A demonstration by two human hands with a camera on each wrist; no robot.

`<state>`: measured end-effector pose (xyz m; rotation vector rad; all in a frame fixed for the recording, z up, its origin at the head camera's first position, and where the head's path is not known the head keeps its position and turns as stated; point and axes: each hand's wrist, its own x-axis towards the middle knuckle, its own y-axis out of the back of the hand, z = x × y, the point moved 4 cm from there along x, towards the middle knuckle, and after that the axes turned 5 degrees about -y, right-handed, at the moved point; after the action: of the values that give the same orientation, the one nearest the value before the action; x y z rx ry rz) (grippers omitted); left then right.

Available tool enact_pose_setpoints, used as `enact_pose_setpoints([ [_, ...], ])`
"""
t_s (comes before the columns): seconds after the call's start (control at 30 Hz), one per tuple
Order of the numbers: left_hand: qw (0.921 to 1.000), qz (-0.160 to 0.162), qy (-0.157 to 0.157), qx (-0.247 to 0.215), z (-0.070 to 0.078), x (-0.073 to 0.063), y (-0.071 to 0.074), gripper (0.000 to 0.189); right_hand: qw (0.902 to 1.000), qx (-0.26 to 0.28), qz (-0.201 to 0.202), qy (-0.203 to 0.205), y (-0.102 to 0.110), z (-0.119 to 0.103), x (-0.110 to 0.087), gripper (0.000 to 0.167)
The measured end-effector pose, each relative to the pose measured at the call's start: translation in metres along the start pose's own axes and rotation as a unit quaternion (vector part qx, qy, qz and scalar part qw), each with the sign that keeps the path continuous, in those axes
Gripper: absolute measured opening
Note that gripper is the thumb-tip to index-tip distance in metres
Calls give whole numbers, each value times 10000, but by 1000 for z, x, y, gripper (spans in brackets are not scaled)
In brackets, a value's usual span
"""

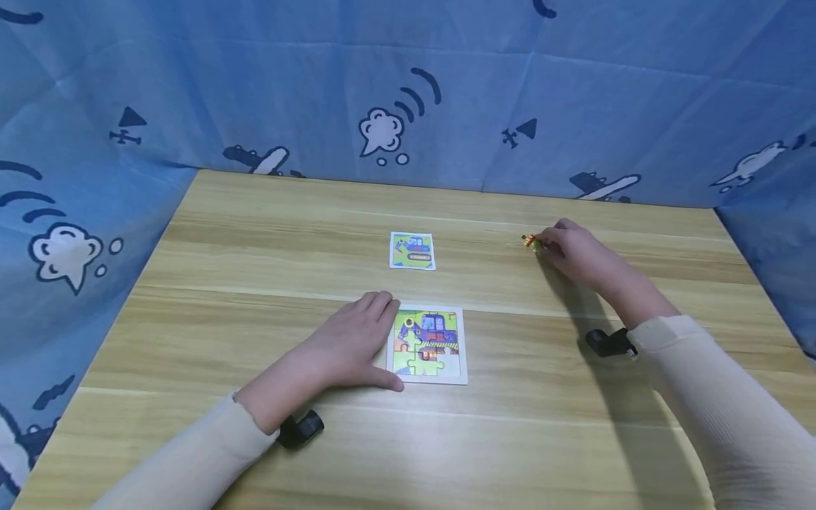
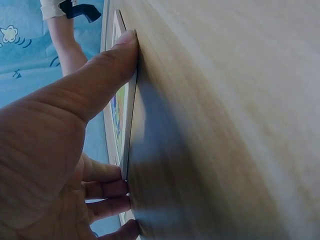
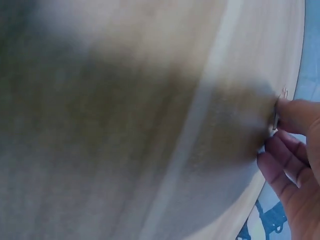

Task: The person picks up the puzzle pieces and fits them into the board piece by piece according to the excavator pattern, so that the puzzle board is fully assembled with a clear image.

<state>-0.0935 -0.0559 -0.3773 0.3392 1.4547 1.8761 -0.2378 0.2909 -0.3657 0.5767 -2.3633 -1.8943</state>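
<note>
Jigsaw pieces with a blue and yellow digger picture fill much of a white-framed puzzle tray [image 1: 464, 358]; bare backing shows at its lower right corner. My left hand [image 1: 347, 347] rests against the tray's left side, its thumb along the near edge and fingers at the far left corner. Those fingers [image 2: 107, 189] touch the tray's rim in the left wrist view. Far to the right, my right hand [image 1: 576, 255] pinches a small orange and yellow puzzle piece [image 1: 528, 241] close over the table. Only a thin edge of it shows beside the thumb [image 3: 295, 115] in the right wrist view.
A square picture card [image 1: 412, 263] of the same digger lies behind the tray. The wooden table [image 1: 268, 234] ends at a blue patterned cloth [image 1: 306, 92] at the back and sides. Each wrist wears a black camera [image 1: 608, 343].
</note>
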Motion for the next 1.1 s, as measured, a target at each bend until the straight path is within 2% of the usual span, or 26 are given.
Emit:
enact_pose_setpoints([
  [0.13, 10000, 6, 6, 4, 0, 0, -1, 120, 9995, 181, 69, -256, -3, 2, -2, 37],
  [0.2, 10000, -1, 3, 16, -1, 0, -1, 120, 9993, 270, 150, -231, -3, 4, -3, 36],
  [0.3, 10000, -7, -1, -18, 0, 1, -1, 120, 9990, 358, 258, 116, -3, 4, -2, 34],
  [0.47, 10000, -20, 9, -6, 0, 1, -1, 120, 9970, 375, 255, 631, -4, 2, -1, 41],
  [0.7, 10000, -30, 44, -38, -1, 0, -1, 120, 9981, 252, 260, 502, -4, -1, -2, 39],
  [0.9, 10000, -13, 50, -42, -1, 0, 0, 120, 9975, 133, 480, 494, -6, -4, -4, 31],
  [1.1, 10000, 0, 31, -2, -1, 1, -1, 120, 9975, 229, 483, 454, -7, -7, -8, 28],
])
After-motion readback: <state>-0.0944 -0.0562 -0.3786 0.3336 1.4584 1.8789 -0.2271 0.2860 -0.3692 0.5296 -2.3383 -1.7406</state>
